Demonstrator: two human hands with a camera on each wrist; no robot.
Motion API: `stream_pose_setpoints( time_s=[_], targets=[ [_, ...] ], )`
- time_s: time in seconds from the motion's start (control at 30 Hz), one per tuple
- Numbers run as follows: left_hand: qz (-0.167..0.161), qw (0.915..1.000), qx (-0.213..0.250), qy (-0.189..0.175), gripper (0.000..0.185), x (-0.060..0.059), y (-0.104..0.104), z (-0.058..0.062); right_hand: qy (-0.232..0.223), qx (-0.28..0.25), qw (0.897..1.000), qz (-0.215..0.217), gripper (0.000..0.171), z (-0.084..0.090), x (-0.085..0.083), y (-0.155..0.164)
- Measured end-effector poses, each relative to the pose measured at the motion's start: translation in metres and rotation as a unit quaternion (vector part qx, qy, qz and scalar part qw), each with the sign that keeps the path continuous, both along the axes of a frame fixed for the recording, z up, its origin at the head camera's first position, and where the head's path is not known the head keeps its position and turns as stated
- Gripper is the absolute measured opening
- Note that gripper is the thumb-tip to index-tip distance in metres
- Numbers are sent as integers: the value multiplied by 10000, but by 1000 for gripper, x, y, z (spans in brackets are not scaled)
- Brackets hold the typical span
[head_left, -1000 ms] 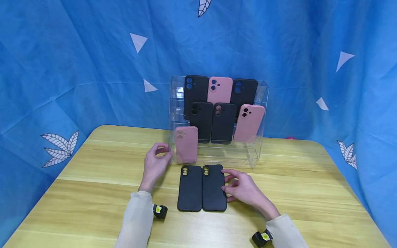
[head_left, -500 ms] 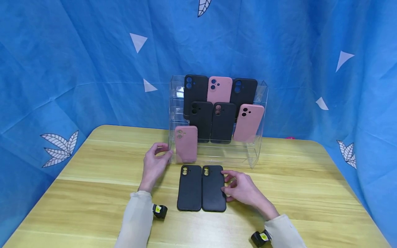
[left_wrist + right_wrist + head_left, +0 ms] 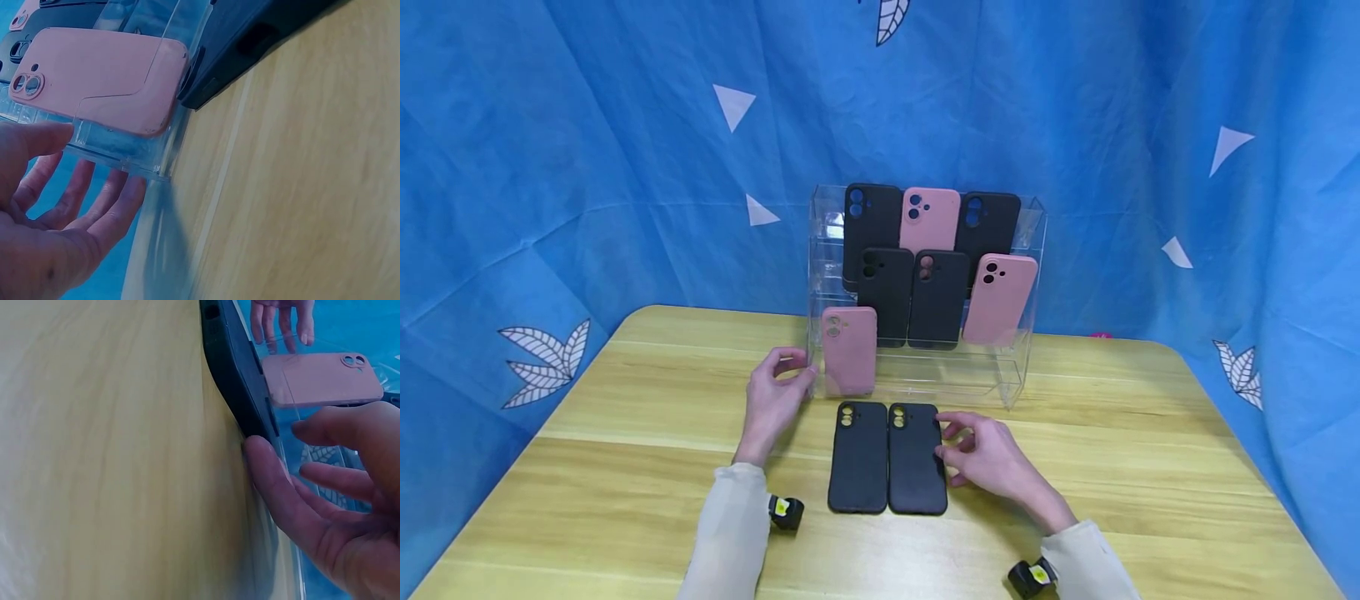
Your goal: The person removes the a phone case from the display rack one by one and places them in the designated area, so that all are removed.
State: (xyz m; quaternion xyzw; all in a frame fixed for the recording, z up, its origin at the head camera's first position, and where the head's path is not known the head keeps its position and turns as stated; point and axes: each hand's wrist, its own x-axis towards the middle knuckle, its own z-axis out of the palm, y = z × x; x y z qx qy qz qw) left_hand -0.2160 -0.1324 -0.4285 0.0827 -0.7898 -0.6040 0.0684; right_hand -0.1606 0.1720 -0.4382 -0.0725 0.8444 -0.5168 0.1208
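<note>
Blue patterned curtain (image 3: 1112, 125) behind, wood-grain table (image 3: 625, 408) below. Right black case (image 3: 917, 471) lies flat on the table, camera cutout away from the person; left black case (image 3: 858, 467) just beside it, same way up, long edges parallel, likely squared off as a pair. Right hand (image 3: 988, 454) at the outer edge of the right case: fingers apart and loosely bent, a fingertip apparently touching the side, no pinch; probably keeps the edge in line. Clear rack (image 3: 943, 387) stands just beyond. Left hand (image 3: 773, 404) at its left side, fingers spread, thumb to the front; seems to steady it, firmness of contact unclear. Lower pink case (image 3: 850, 358) leans in the bottom tier, left end. Middle tier: two black, one pink. Top tier: black, pink, black. Tiers presumably tilt them so backs face out.
</note>
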Motion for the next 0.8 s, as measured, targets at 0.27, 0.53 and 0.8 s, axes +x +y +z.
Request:
stream_pose_setpoints(
  time_s=[0.27, 0.53, 0.8],
  targets=[
    [-25, 10000, 26, -11, 29, -1, -1, -1, 342, 106, 9993, -71, 45, 0, -3, -2],
    [-28, 9999, 100, -38, 30, 1, -1, 0, 950, 107, 9953, -149, 42, 7, -7, -6],
    [-31, 9999, 145, -33, 30, -1, -1, -2, 1544, -214, 9871, -356, 38, 13, -17, -14]
  ],
)
